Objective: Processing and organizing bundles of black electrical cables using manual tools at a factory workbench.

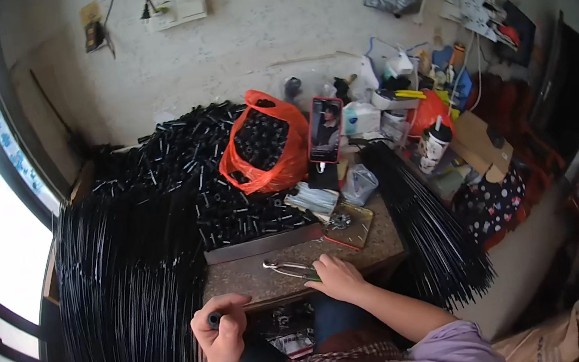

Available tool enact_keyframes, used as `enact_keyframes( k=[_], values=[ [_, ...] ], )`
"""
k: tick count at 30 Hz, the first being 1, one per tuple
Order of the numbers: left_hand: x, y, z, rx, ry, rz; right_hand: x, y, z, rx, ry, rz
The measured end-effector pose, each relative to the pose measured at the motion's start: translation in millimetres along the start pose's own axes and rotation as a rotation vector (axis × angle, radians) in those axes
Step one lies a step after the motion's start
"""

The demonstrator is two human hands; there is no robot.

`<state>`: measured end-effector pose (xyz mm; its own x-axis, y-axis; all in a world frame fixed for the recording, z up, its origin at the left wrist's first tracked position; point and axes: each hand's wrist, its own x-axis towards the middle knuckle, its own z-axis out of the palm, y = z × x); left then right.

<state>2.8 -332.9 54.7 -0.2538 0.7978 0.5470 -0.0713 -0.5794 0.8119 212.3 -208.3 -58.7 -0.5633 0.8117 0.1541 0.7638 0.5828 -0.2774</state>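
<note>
My left hand (219, 334) is closed in front of the table's near edge, its fingers curled round a small black tubular piece (214, 319) with one end showing. On the bare front of the table, my right hand (336, 277) grips a pair of pliers (289, 266) by the handles, of which a bit of green shows. The metal jaws point left and rest over the tabletop. Behind a low grey strip (265, 244) lies a heap of small black tubular parts (234, 216). An orange plastic bag (270, 178) full of round black parts stands among them.
Long thin black strands (126, 298) hang over the table's left edge; another black bundle (429, 227) hangs at the right. A phone (325, 130) stands upright behind a shallow tray (352, 226) of small metal pieces. A patterned cup (435, 144) and a cardboard box (477, 144) are farther right.
</note>
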Motion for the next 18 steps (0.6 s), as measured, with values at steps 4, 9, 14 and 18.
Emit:
enact_keyframes(
  k=[4,9,14,18],
  values=[
    [1,3,-2,-0.061,-0.021,0.018,0,7,8,-0.042,0.05,0.001],
    [22,20,-7,-0.139,0.029,0.149,-11,13,20,-0.008,0.143,-0.067],
    [65,73,-16,-0.787,-0.082,0.26,-43,-18,-40,0.535,-0.009,-0.467],
    [88,81,43,-0.397,0.092,0.274,-64,-3,-113,0.852,-0.15,-0.159]
  ],
)
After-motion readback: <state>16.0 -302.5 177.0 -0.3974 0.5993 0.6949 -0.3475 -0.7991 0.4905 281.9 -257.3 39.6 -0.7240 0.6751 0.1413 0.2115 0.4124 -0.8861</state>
